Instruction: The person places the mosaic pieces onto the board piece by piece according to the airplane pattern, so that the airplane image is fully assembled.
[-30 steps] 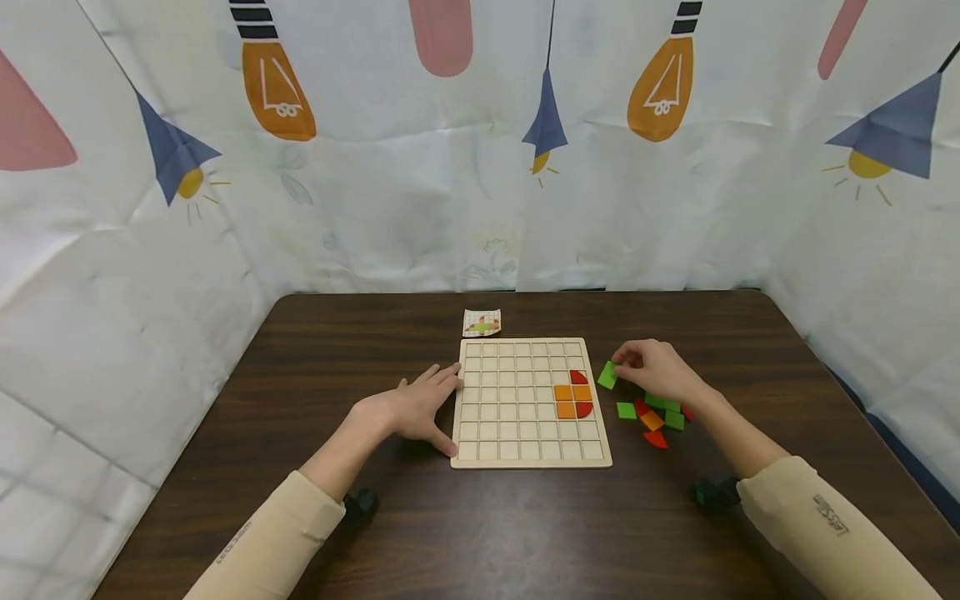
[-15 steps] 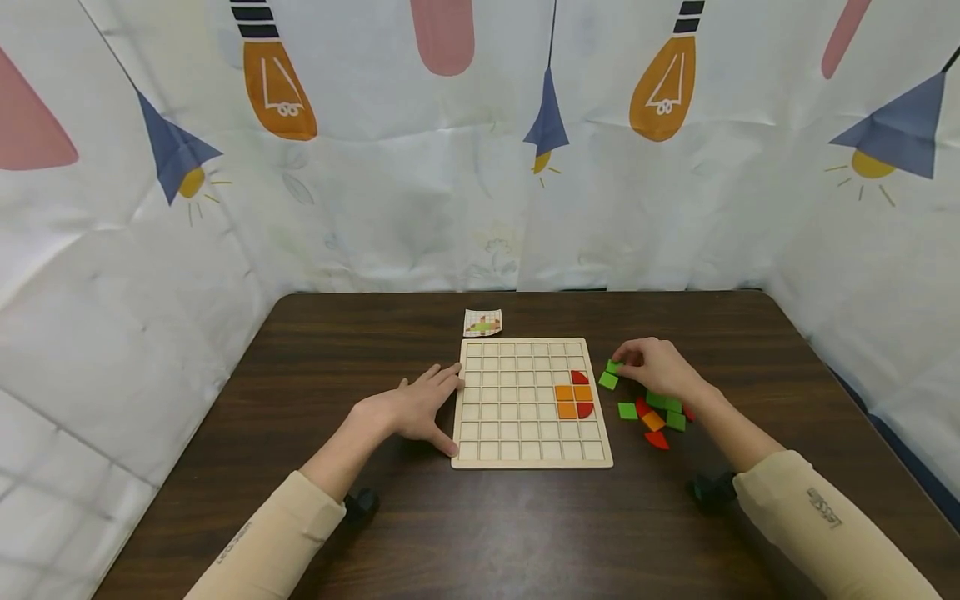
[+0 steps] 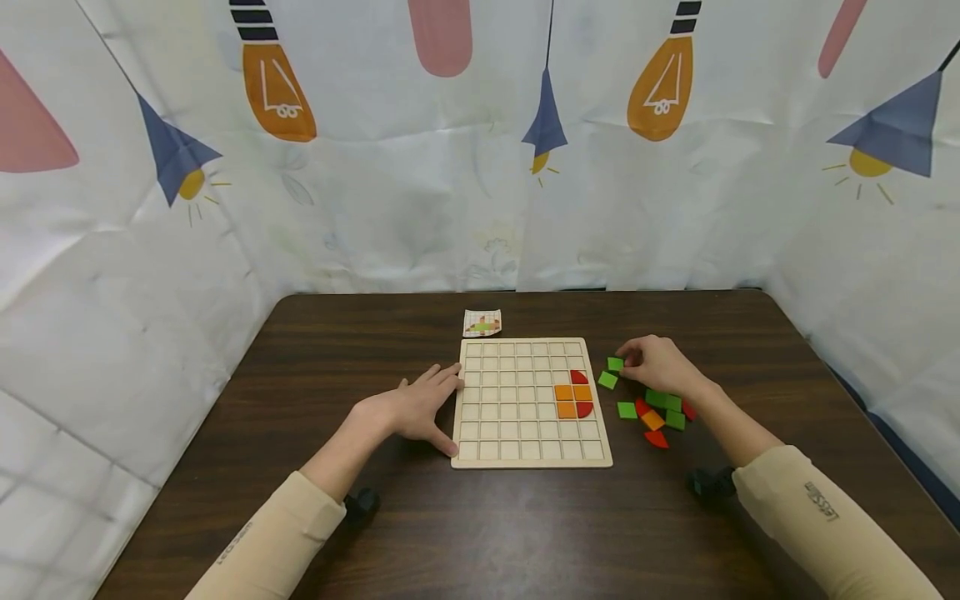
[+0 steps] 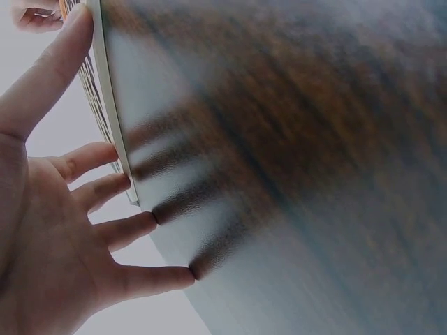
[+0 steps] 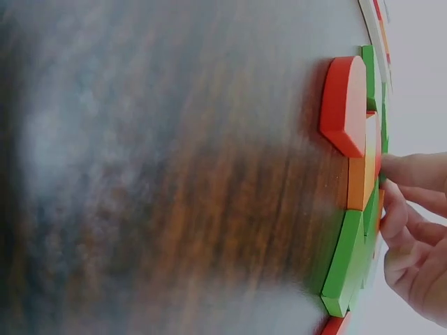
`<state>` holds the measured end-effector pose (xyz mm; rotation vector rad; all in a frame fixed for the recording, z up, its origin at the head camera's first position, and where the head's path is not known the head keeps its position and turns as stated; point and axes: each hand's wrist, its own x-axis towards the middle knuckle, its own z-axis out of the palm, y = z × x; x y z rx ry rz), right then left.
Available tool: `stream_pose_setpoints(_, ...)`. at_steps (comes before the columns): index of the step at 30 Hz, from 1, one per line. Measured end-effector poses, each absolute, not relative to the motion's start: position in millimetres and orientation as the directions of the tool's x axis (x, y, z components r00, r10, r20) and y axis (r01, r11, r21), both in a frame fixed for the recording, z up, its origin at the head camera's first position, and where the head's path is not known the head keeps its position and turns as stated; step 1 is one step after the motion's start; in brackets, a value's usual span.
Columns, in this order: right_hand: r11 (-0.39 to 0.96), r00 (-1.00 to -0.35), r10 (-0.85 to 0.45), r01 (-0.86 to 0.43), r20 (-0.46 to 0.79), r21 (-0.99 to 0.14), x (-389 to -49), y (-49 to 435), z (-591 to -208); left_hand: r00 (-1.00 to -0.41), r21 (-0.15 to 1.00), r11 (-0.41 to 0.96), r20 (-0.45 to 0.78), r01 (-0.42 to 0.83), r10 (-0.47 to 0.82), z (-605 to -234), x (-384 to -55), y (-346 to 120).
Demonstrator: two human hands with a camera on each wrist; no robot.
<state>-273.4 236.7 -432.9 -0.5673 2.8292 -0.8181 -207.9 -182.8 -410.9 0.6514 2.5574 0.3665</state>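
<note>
A pale wooden grid board (image 3: pixel 510 425) lies mid-table, with orange square tiles (image 3: pixel 564 392) and red quarter-round tiles (image 3: pixel 584 409) set in its right side. My left hand (image 3: pixel 416 407) is spread flat-fingered at the board's left edge; in the left wrist view the thumb (image 4: pixel 52 73) touches the rim. Right of the board, my right hand (image 3: pixel 658 369) pinches a green square tile (image 3: pixel 615 364) by its right side at the table. Another green tile (image 3: pixel 608 381) lies just in front of it. In the right wrist view the fingertips are partly hidden behind the pile.
Below the right hand lies a loose pile with green tiles (image 3: pixel 675 420), an orange tile (image 3: pixel 653 421) and red pieces (image 3: pixel 656 439). A separate green tile (image 3: pixel 627 410) sits left of it. Behind the board is a small pattern card (image 3: pixel 482 323). A printed white curtain surrounds the table.
Two green tiles that lay together by the right fingers have come apart; the farther one has shifted slightly back and right with the right hand. The left hand has stayed in place.
</note>
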Motion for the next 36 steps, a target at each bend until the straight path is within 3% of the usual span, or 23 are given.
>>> stream_pose_setpoints(26,0.753,-0.917,-0.399,-0.327,0.000,-0.571,-271,232,-428,-0.779,0.363,0.849,-0.367,0.383,0.508,-412,-208,-183)
stream_pose_setpoints(36,0.688,-0.914,-0.405,-0.307,0.004,-0.658,-268,221,-429,-0.780,0.365,0.852,-0.372,0.375,0.503,-411,-206,-182)
